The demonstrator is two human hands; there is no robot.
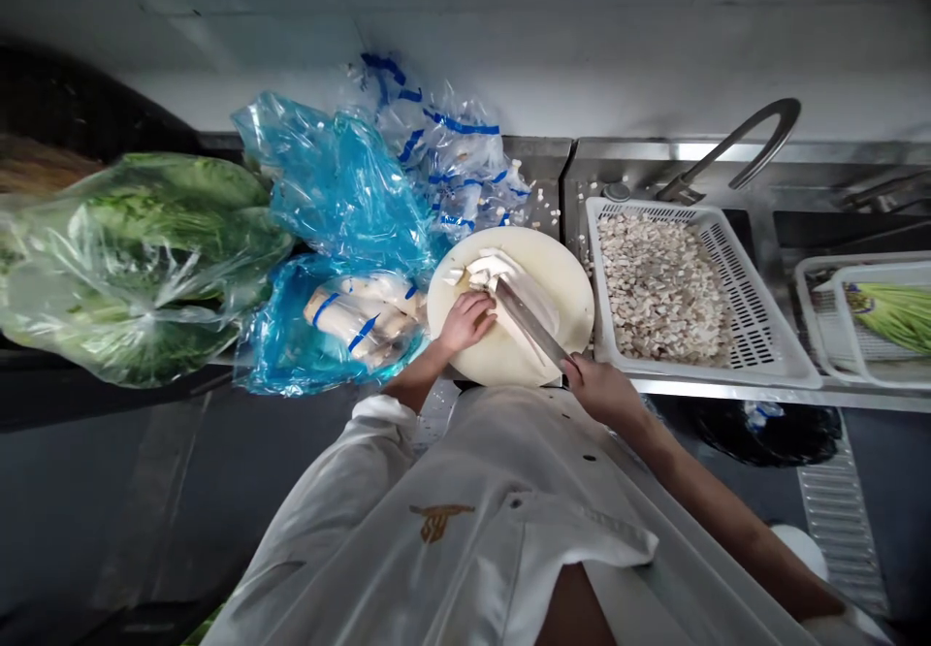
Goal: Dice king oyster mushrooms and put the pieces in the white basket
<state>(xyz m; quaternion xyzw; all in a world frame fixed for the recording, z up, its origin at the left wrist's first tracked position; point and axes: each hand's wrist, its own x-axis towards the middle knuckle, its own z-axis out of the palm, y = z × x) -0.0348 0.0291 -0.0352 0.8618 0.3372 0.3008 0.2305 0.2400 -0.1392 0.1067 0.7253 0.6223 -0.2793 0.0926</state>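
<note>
A round, pale cutting board [574, 273] lies at the counter's front edge. White king oyster mushroom [529, 289] rests on it, partly cut into slices at its far end. My right hand [597, 387] is wrapped round the handle of a kitchen knife [533, 324], whose blade slants far-left across the mushroom. Curled fingers of my left hand [465, 322] press on the mushroom just left of the blade; the fingertips are partly hidden. Left of the board, an open blue plastic bag [272, 345] holds packs of whole mushrooms [364, 321] with blue-striped wrapping.
Right of the board, a white perforated basket [775, 355] contains chopped mushroom [661, 287], beside a curved tap [771, 146]. Another basket holds green stalks [894, 314]. Crumpled blue plastic [341, 180] and clear wrappers [465, 161] lie behind. A clear bag of leafy greens [145, 268] stands left.
</note>
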